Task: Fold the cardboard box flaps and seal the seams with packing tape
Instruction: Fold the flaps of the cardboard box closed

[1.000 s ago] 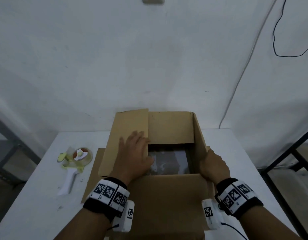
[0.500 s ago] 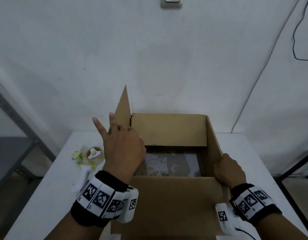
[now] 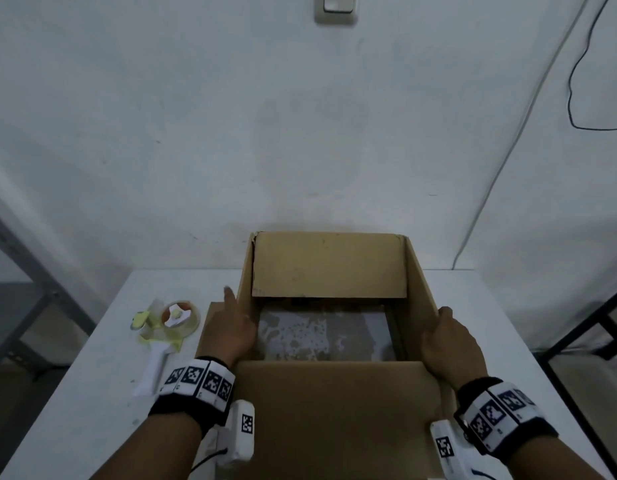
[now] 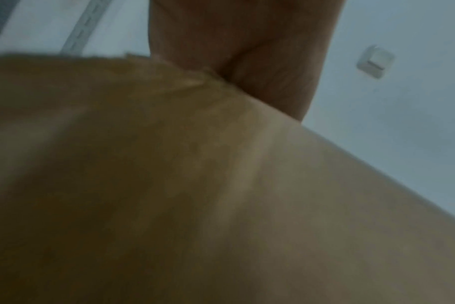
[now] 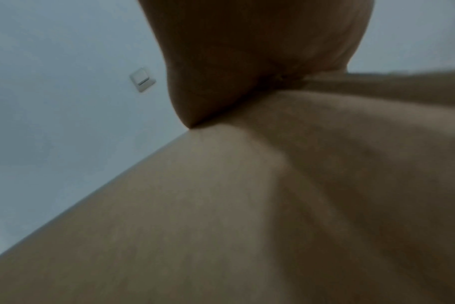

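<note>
An open brown cardboard box (image 3: 417, 282) stands on the white table (image 3: 92, 375). Its far flap (image 3: 329, 265) and near flap (image 3: 334, 410) are folded inward. The left flap (image 3: 205, 327) lies turned outward. My left hand (image 3: 230, 330) rests on that flap against the left wall, index finger straight; the other fingers are hidden. My right hand (image 3: 449, 341) grips the upright right flap, thumb on its outer face. Both wrist views show only a palm (image 4: 247, 51) (image 5: 260, 51) against blurred cardboard (image 4: 169, 185) (image 5: 247, 205). A tape dispenser (image 3: 172, 320) with a white handle lies left of the box.
The box sits near the white back wall, which carries a light switch (image 3: 336, 8) and a hanging black cable (image 3: 573, 98). Metal frames stand beside the table at left (image 3: 30, 271) and right (image 3: 587, 327).
The left flap, pressed inward a second ago, swung up and now lies outward under my left hand. My right hand stayed on the right flap. The camera drew closer to the box.
</note>
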